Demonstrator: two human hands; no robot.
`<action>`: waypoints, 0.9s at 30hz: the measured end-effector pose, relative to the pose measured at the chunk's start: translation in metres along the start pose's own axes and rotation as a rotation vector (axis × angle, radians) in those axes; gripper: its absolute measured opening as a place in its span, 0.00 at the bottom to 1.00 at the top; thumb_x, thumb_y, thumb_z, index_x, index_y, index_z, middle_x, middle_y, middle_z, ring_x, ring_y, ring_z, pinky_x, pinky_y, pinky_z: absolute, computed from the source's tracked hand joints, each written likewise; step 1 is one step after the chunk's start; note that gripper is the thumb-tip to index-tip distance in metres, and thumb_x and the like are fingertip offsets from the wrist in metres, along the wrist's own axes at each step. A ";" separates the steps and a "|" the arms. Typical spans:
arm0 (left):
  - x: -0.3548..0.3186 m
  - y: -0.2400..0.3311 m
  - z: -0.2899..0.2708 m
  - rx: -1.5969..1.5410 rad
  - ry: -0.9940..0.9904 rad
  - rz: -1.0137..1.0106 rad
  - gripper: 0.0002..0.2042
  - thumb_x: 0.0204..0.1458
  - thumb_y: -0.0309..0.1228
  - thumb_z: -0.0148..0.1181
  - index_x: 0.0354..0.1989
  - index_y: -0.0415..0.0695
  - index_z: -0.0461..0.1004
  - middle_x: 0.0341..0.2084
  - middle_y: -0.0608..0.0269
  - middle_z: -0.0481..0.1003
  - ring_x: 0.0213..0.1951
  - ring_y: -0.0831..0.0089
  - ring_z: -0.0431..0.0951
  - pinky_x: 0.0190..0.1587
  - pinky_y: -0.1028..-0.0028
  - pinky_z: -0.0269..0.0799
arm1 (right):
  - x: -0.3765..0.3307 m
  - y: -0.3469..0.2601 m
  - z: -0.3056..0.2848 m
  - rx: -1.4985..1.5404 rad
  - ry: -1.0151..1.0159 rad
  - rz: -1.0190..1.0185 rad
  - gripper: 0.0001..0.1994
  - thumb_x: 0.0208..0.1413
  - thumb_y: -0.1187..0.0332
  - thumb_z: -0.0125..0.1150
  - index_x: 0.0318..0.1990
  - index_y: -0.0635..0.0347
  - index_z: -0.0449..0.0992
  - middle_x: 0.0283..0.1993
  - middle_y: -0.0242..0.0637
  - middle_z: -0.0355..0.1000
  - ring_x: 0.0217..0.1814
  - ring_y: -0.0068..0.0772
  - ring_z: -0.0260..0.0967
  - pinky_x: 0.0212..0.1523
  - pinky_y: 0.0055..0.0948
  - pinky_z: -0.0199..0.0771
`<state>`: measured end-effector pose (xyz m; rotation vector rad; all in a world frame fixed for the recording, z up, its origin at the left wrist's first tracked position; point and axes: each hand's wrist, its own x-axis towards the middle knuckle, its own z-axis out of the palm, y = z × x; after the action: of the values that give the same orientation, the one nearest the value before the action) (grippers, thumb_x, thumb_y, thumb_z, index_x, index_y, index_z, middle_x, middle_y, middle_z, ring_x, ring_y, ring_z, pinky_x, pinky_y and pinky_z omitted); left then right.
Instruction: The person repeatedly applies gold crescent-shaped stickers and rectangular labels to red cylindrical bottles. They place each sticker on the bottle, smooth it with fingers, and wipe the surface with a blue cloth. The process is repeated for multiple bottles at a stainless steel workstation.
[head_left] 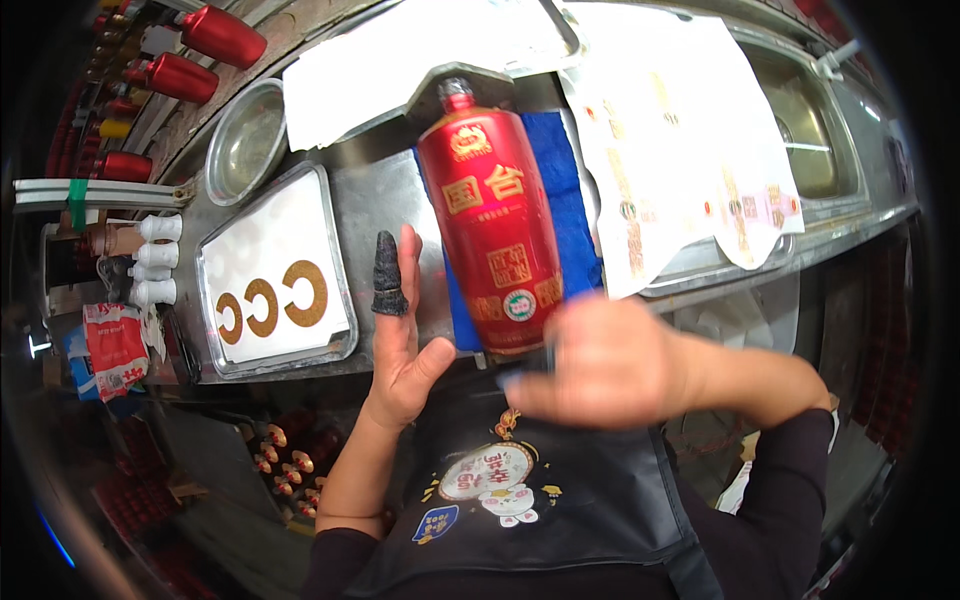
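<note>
A large red bottle (492,225) with gold markings lies tilted on a blue cloth (558,150), its neck resting in a dark angular holder (425,100) at the far end. My left hand (404,345) is upright just left of the bottle, open and apart from it, a black finger cover (388,275) on one finger. By the bottle's near end, my right hand (625,360) is blurred by motion, its fingers curled. Something dark shows at those fingers, but I cannot make out what it is.
To the left, a metal tray (350,335) holds a white sheet with gold-brown C-shaped pieces (305,293). Behind it stands a metal bowl (245,140). White sheets with printed labels (690,150) lie right, beside a sink (805,120). More red bottles (222,36) are at far left.
</note>
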<state>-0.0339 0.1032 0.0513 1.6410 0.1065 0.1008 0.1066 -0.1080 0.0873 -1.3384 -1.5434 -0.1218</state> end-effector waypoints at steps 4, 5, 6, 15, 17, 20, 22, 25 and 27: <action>0.008 0.007 0.013 0.180 -0.103 0.066 0.61 0.42 0.36 0.74 0.78 0.35 0.31 0.78 0.40 0.31 0.79 0.53 0.33 0.76 0.54 0.28 | 0.028 0.058 -0.010 -0.257 0.268 0.208 0.14 0.42 0.76 0.65 0.40 0.58 0.77 0.32 0.39 0.72 0.36 0.48 0.72 0.37 0.40 0.74; 0.010 0.009 0.017 0.353 -0.093 0.101 0.61 0.42 0.37 0.75 0.78 0.36 0.33 0.78 0.39 0.33 0.79 0.51 0.35 0.76 0.51 0.26 | 0.024 0.056 -0.007 -0.309 0.237 0.079 0.14 0.42 0.75 0.66 0.40 0.57 0.77 0.31 0.37 0.71 0.35 0.46 0.71 0.37 0.40 0.74; 0.011 0.011 0.021 0.534 -0.078 0.119 0.61 0.41 0.38 0.76 0.77 0.36 0.35 0.77 0.38 0.36 0.79 0.49 0.36 0.75 0.47 0.23 | 0.017 0.053 -0.005 -0.365 0.190 0.034 0.14 0.41 0.75 0.67 0.40 0.57 0.78 0.30 0.35 0.69 0.35 0.44 0.71 0.36 0.39 0.74; 0.015 0.010 0.029 0.524 -0.013 -0.144 0.49 0.42 0.43 0.79 0.70 0.36 0.56 0.65 0.49 0.68 0.66 0.50 0.68 0.74 0.43 0.24 | -0.031 0.018 0.008 -0.291 0.281 0.166 0.18 0.37 0.72 0.69 0.41 0.58 0.81 0.28 0.34 0.66 0.29 0.38 0.67 0.30 0.34 0.70; 0.011 0.006 0.025 0.642 -0.056 -0.127 0.48 0.42 0.44 0.77 0.70 0.37 0.57 0.63 0.50 0.70 0.67 0.51 0.67 0.74 0.43 0.21 | -0.024 0.014 0.012 -0.350 0.166 0.050 0.17 0.36 0.72 0.70 0.39 0.57 0.81 0.27 0.32 0.65 0.34 0.37 0.71 0.36 0.35 0.76; 0.011 -0.004 0.021 0.641 -0.004 0.007 0.49 0.41 0.44 0.76 0.70 0.38 0.56 0.61 0.51 0.73 0.69 0.54 0.64 0.74 0.42 0.18 | -0.018 -0.014 0.021 -0.099 0.249 0.067 0.11 0.43 0.74 0.71 0.37 0.58 0.82 0.25 0.30 0.63 0.27 0.32 0.69 0.29 0.32 0.73; 0.011 -0.008 0.021 0.517 -0.001 0.002 0.50 0.41 0.43 0.76 0.71 0.38 0.55 0.59 0.51 0.74 0.68 0.53 0.65 0.74 0.44 0.19 | -0.020 -0.022 0.031 -0.061 0.290 0.349 0.14 0.45 0.76 0.72 0.41 0.63 0.79 0.26 0.35 0.67 0.25 0.37 0.67 0.27 0.34 0.71; 0.012 -0.010 0.021 0.584 -0.019 -0.056 0.51 0.39 0.40 0.78 0.71 0.37 0.54 0.55 0.52 0.77 0.65 0.51 0.69 0.75 0.48 0.22 | -0.031 -0.014 0.045 -0.034 0.384 0.664 0.14 0.48 0.75 0.71 0.42 0.65 0.76 0.36 0.44 0.73 0.34 0.47 0.72 0.33 0.35 0.74; 0.011 -0.010 0.022 0.565 0.003 -0.043 0.51 0.38 0.40 0.80 0.70 0.38 0.55 0.55 0.52 0.77 0.64 0.51 0.70 0.75 0.48 0.24 | -0.041 -0.008 0.044 0.069 0.577 0.943 0.11 0.53 0.73 0.70 0.41 0.65 0.76 0.35 0.42 0.75 0.34 0.36 0.76 0.35 0.30 0.75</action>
<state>-0.0198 0.0831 0.0397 2.2007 0.1839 0.0409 0.0660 -0.1100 0.0417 -1.6570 -0.3540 0.1309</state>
